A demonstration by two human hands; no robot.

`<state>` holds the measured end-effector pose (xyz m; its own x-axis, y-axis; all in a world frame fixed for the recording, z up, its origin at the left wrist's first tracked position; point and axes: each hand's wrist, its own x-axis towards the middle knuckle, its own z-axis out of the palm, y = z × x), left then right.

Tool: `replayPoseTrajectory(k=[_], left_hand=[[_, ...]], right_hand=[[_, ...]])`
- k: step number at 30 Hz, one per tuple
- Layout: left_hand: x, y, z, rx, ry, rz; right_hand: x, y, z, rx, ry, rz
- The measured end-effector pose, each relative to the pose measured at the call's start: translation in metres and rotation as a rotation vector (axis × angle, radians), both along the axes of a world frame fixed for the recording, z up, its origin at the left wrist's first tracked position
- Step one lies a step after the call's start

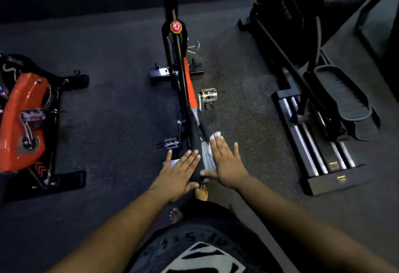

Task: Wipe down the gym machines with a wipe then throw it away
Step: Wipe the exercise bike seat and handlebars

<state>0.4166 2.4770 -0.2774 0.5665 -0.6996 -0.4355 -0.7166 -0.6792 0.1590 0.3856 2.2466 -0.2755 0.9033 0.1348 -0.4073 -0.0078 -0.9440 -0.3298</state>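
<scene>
Dark gym floor (121,104); flat hands' grip open, right hand (226,164) pressing wipe (216,135) on bike (195,139).

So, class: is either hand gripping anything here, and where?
Neither grips. The right hand presses a white wipe flat against the black bike seat; the left hand rests flat opposite.

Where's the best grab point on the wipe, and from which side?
Pinch the wipe at the white edge poking past the right hand's fingertips, coming from the bike's right. The rest seems pressed flat under that palm against the saddle.
</scene>
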Motion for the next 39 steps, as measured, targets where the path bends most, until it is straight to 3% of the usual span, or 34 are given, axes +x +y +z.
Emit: replayPoseTrajectory(k=[4, 10, 17, 21, 24, 27, 33, 39], left_hand=[[0.028, 0.006, 0.006, 0.059, 0.027, -0.010], [0.060, -0.011, 0.015, 0.030, 0.007, -0.173], [0.123, -0.035, 0.021, 0.102, -0.107, -0.378], [0.151, -0.034, 0.018, 0.081, -0.167, -0.510], [0.167, -0.033, 0.020, 0.075, -0.182, -0.653], [0.181, -0.032, 0.022, 0.054, -0.202, -0.739], [0.193, -0.031, 0.031, 0.097, -0.196, -0.855], [0.201, -0.036, 0.029, 0.140, -0.181, -0.921]], right_hand=[[0.030, 0.002, -0.002, 0.055, 0.017, 0.002], [-0.043, 0.003, -0.004, -0.043, 0.045, -0.131], [0.036, 0.035, 0.004, -0.004, 0.093, -0.288], [0.013, 0.045, 0.000, -0.058, 0.002, -0.330], [-0.025, 0.062, -0.003, -0.079, 0.050, -0.652], [-0.013, 0.096, 0.006, -0.108, 0.095, -0.982], [-0.005, 0.185, -0.006, -0.167, 0.094, -0.764], [-0.030, 0.191, -0.010, -0.270, 0.094, -0.885]])
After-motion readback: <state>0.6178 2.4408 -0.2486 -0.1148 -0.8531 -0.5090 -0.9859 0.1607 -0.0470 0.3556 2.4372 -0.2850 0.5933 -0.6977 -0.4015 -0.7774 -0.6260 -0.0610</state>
